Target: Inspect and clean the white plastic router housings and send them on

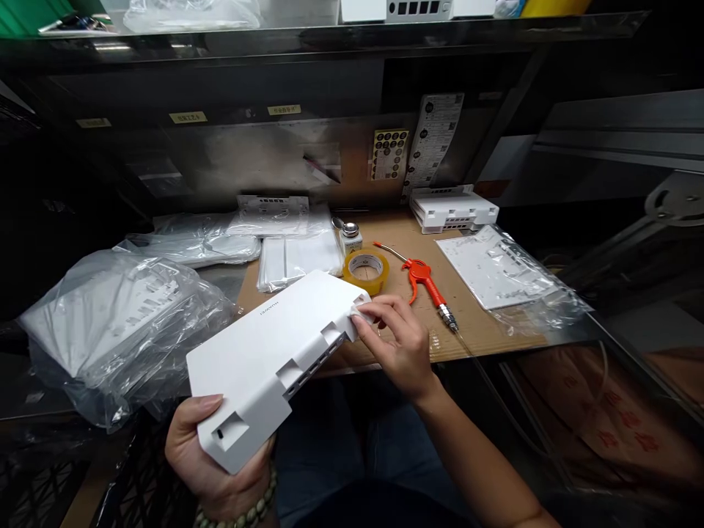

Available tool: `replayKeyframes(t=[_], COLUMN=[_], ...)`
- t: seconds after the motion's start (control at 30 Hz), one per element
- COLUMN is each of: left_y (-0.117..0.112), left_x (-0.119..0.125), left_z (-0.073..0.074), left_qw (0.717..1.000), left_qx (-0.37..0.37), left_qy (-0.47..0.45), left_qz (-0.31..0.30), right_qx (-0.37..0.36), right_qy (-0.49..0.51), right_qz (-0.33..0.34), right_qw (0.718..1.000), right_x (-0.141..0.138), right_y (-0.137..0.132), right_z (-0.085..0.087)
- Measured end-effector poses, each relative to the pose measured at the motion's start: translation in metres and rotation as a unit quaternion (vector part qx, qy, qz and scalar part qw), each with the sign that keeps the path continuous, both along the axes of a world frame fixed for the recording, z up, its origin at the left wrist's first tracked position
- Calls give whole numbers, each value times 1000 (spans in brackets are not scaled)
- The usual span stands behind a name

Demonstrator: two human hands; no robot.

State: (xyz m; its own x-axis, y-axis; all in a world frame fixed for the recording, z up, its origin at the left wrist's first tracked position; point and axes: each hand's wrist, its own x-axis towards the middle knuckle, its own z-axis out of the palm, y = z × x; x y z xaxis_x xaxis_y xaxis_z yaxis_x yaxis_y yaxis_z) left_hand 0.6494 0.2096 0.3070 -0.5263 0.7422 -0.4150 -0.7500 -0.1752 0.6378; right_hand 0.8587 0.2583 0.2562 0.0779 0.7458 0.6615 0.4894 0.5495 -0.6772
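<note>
A white plastic router casing (269,337) marked HUAWEI is tilted in front of me, its slotted edge facing right and towards me. My left hand (214,455) grips its near left end, thumb on top and fingers underneath. At the far right corner, my right hand (396,341) pinches thumb and forefinger together against the casing's edge recess. A small white bit shows at those fingertips; I cannot tell whether it is separate from the casing. Just beyond the right hand lie a roll of yellow tape (381,283) and an orange air blow gun (420,273).
Bagged white panels (110,315) are heaped at left, with flat white sleeves (300,257) behind. A small metal-capped bottle (350,238) stands near the tape. At right are stacked white casings (454,213) and a panel on plastic film (489,268). A metal shelf (308,40) spans above.
</note>
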Motion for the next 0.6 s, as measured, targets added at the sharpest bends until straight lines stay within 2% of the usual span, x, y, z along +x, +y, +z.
replayKeyframes(t=[0.17, 0.4, 0.5, 0.6], left_y=[1, 3, 4, 4], left_x=[3, 1, 1, 1], left_z=[2, -7, -7, -4], left_qw=[999, 999, 1000, 1000], left_qx=[-33, 16, 13, 11], left_qy=[8, 16, 4, 8], left_qz=[-8, -29, -15, -21], right_qx=[-6, -18, -9, -16], right_qy=[7, -7, -8, 44], right_qz=[-9, -3, 33, 73], right_qw=[1000, 1000, 999, 996], right_x=[0, -6, -14, -19], right_y=[-1, -1, -8, -16], right_z=[-1, -1, 2, 7])
